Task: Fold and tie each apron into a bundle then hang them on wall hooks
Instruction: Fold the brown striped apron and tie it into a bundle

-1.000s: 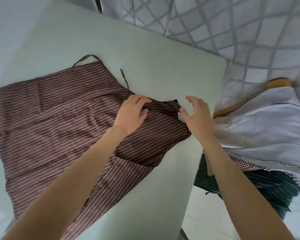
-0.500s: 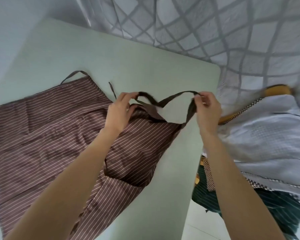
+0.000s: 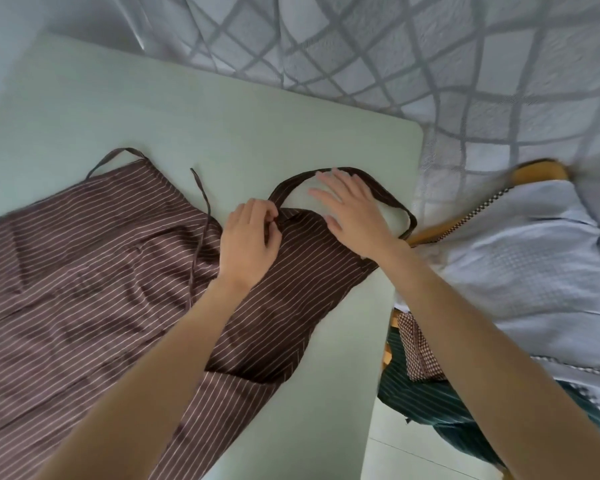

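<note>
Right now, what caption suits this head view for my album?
Left hand pinches the striped apron bib; right hand flattens its neck strap on the table.

The left hand (image 3: 248,242) lay knuckles-up with its fingers curled in and the fingertips pinched together at its far edge. The right hand (image 3: 352,211) was spread flat, palm down, fingers straight and slightly splayed. Both bare forearms reached in from the lower edge, angling up toward the middle.
</note>
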